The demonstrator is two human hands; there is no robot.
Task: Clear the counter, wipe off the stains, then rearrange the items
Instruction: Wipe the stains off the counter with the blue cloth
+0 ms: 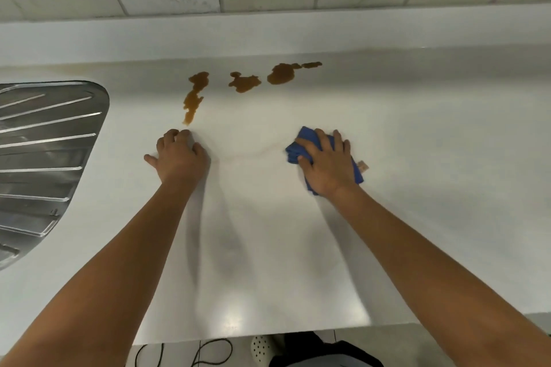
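On counter (417, 128) | R hand (326, 162) flat atop cloth (301, 144) | L hand (179, 156) curled, empty | stains (244, 83) beyond

Blue cloth (301, 146) mostly hidden under right hand (326, 162) fingers. Left hand (179, 155) fingertips curled under, out of sight. Metal drainboard (44, 158) cut off by left edge. Shoe (260, 348) cut off at bottom.

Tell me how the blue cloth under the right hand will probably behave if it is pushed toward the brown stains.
The blue cloth looks soft and bunched into folds, so it would probably flop if lifted. Under the flat right hand it should slide easily over the smooth, glossy counter. Its loose edges may unfold or trail.
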